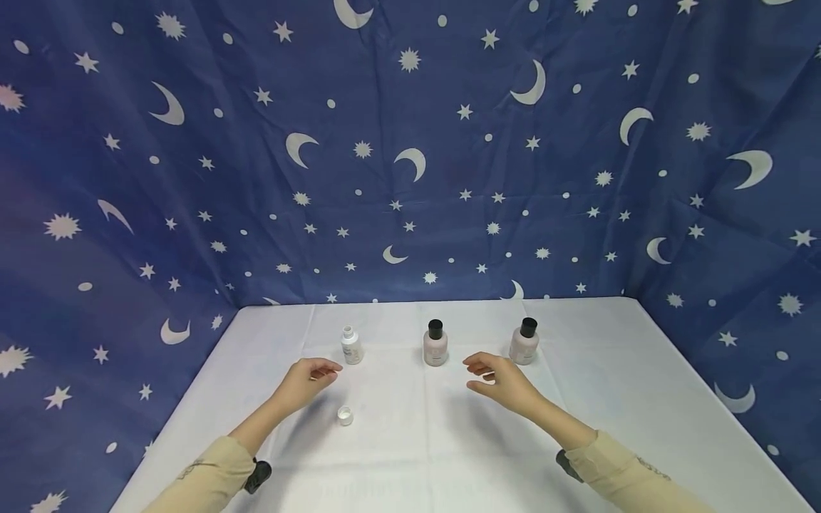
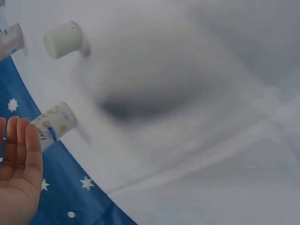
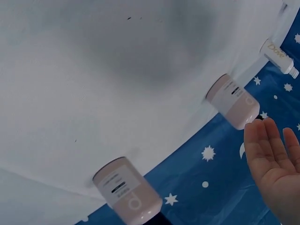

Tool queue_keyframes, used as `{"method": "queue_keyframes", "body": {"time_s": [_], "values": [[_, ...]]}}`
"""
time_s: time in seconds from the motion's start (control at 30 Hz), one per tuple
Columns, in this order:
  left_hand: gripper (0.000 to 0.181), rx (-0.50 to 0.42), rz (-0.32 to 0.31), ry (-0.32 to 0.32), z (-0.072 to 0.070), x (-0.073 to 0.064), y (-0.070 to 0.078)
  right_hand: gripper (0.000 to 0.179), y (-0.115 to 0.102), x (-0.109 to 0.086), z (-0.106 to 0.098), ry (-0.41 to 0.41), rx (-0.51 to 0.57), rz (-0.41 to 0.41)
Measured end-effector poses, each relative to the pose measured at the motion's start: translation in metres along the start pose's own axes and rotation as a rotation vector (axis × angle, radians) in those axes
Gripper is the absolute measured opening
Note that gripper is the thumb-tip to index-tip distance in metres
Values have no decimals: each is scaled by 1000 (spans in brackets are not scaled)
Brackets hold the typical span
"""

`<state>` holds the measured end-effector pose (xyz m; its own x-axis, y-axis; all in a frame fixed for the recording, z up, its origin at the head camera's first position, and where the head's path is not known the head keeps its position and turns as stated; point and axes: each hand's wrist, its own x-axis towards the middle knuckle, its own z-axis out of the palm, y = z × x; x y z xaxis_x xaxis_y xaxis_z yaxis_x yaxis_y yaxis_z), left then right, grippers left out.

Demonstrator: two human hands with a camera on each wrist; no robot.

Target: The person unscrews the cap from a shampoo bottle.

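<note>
Left hand: the person's bare left hand [image 1: 311, 377] hangs above the table left of the frame's centre, fingers relaxed, nearly straight side by side, fingertips near the white bottle.
Right hand: the bare right hand [image 1: 503, 382] hovers right of centre, fingers loosely extended, thumb apart from them.
Forearms: both, in beige sleeves [image 1: 208, 476], slant inward from the lower corners.
White bottle: small uncapped white plastic bottle [image 1: 352, 349], upright, left of centre.
Cap: small round white cap [image 1: 345, 416], below that bottle.
Pink bottles: two black-capped, pale pink bottles, upright, one at centre [image 1: 435, 349], one farther right [image 1: 524, 347].
Table: white-covered [image 1: 385, 470], lower half.
Backdrop: blue cloth with pale moons and stars [image 1: 378, 85].
</note>
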<state>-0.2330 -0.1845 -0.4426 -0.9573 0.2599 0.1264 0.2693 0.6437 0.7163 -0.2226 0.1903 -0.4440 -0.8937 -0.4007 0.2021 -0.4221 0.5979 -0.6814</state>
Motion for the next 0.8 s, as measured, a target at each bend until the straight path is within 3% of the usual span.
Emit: {"method": "queue_keyframes", "body": {"time_s": [0.13,0.47,0.8], "values": [[18,-2,45,18,2,12,14,32,1,4,-5,13,13,18],[20,-111,53,35,33,36,45,34,14,2,-6,36,49,35],[20,-187,80,63,55,61,60,34,22,9,7,45,144,60]]}}
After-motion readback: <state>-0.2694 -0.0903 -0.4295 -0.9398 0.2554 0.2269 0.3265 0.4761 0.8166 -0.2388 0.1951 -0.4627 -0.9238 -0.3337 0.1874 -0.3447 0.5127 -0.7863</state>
